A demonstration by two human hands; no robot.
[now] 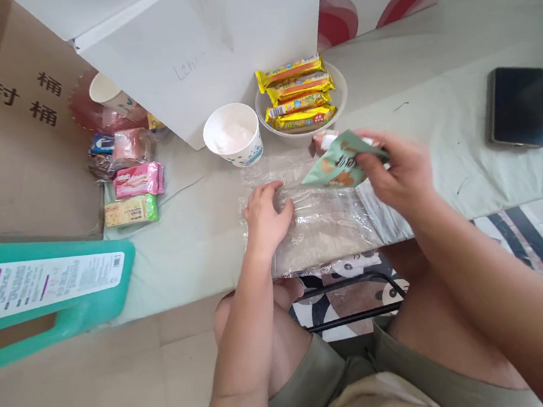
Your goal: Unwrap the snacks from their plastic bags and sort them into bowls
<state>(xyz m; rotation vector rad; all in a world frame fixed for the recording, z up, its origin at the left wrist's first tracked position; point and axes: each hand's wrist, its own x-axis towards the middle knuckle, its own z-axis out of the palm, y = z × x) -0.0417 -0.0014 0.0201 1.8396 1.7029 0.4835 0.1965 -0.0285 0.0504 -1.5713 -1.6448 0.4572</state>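
My left hand [267, 212] lies on a clear plastic bag [318, 214] spread on the pale cloth-covered table [437, 86], fingers curled down against the plastic. Over the bag's right end, my right hand [399, 175] pinches a green snack packet [339, 161]. Just beyond the packet a brownish wrapped item [319, 140] shows only in part. A white bowl [340, 96] with several yellow snack bars [297, 94] stands behind, beside a white paper cup [233, 135].
A black phone [516, 106] lies at the right. Pink, green and blue snack packs [132, 182] are piled at the left by a red plate and cup [107, 95]. A white box [197, 32], cardboard boxes and a green stool [46, 289] stand around.
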